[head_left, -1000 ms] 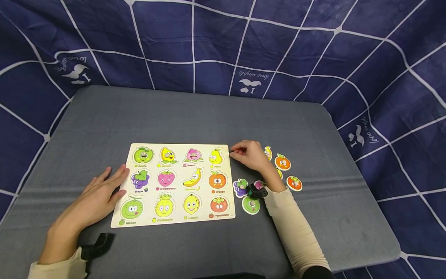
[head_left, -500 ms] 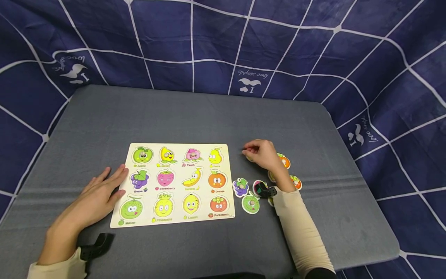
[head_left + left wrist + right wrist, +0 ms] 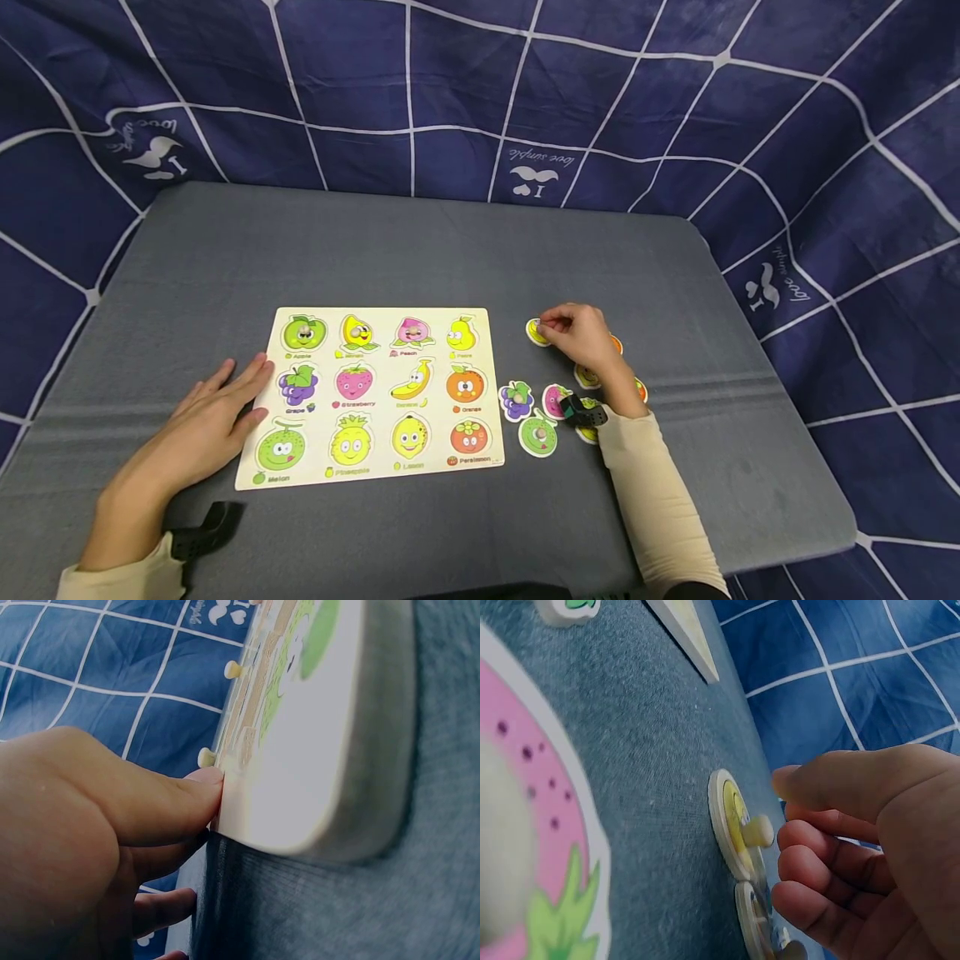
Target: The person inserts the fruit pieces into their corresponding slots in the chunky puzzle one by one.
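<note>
My left hand (image 3: 195, 425) lies flat at the left edge of the cream fruit puzzle board (image 3: 345, 481). In the left wrist view its thumb touches the board's corner (image 3: 277, 802). On the board, the apple, mango and peach show knobs. My right hand (image 3: 588, 337) hovers over loose pieces right of the board, fingers loosely curled. Beside its fingertips a round yellow puzzle piece (image 3: 535, 332) lies on the table; in the right wrist view its knob (image 3: 759, 831) stands just clear of the fingers. Another piece (image 3: 751, 922) adjoins it; the hand hides this one in the head view.
Grape (image 3: 516, 401), melon (image 3: 537, 437) and strawberry pieces (image 3: 553, 401) lie between board and right forearm. More pieces, yellow (image 3: 587, 377) and orange (image 3: 641, 389), are partly hidden under that arm. Blue checked cloth (image 3: 450, 92) hangs behind the grey table (image 3: 375, 250).
My right hand has moved rightward, away from the board's upper right corner, uncovering the round yellow piece. My left hand and the board hold their place.
</note>
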Available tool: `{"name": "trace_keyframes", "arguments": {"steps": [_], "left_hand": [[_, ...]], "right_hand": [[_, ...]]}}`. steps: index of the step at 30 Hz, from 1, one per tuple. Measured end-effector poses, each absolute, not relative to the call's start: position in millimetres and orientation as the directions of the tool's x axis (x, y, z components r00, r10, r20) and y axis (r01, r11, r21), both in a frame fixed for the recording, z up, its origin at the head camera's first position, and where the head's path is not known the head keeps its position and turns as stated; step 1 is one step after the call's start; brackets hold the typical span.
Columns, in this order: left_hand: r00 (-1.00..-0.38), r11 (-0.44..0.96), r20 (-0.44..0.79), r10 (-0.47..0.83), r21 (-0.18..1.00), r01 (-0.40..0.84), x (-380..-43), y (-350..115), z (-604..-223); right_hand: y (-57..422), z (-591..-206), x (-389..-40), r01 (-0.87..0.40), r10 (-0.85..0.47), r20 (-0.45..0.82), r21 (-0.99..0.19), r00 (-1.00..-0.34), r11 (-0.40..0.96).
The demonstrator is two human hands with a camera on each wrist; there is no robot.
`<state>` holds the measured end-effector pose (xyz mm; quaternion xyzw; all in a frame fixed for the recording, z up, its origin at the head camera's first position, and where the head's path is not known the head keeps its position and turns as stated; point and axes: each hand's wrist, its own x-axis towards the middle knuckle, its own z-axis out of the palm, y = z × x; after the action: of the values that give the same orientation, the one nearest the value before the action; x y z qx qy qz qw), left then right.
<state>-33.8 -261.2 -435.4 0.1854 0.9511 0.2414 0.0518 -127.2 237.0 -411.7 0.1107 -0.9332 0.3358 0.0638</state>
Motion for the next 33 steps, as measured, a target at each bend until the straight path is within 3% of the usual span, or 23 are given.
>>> {"name": "trace_keyframes", "arguments": {"steps": [14,33], "left_hand": [[-0.927,0.821,-0.041,0.374,0.480,0.310,-34,-260,-434],[-0.927,0.823,-0.044,0.373,0.476,0.309,-36,-260,-435]], "right_hand": [[239,-417,-122,-0.214,-0.127,0.186,-0.580,-0.974,0.786],[225,-421,-116,-0.078,0.041,0.190,-0.577,-0.981,0.813]]}}
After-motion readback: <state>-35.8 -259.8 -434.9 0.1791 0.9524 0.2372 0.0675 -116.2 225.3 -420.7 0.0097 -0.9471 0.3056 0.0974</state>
